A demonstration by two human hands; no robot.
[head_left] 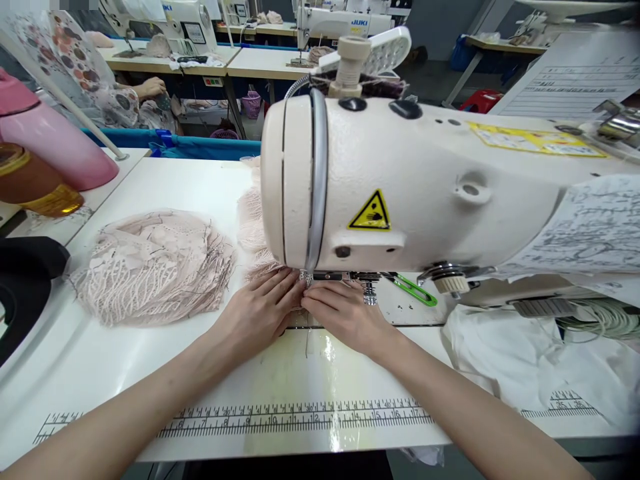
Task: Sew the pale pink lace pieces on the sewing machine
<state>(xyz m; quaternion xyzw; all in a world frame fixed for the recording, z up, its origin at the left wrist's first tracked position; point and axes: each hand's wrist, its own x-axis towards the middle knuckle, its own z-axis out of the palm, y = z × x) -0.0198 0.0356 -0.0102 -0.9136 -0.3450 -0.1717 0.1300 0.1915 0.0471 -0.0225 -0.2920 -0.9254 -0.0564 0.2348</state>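
Close to the needle of a white sewing machine (295, 180), my left hand (260, 303) presses on pale pink lace fabric (260, 260), its fingers together and its thumb side by the presser foot. My right hand (347, 313) is just right of the foot, fingers bent together over the same fabric, of which little shows. The two hands nearly touch at the presser foot (307, 277). Their fingertips are partly hidden under the machine head. To the left lies a bundle of pink lace pieces (155, 267) with loose threads.
Green thread snips (413, 290) lie right of the needle. White cloth (505, 347) and a cord coil (603, 320) sit farther right. A pink bottle (60, 137) and an amber jar (37, 180) stand left. A ruler strip (300, 420) runs along the front. Another person's hand (151, 88) shows behind.
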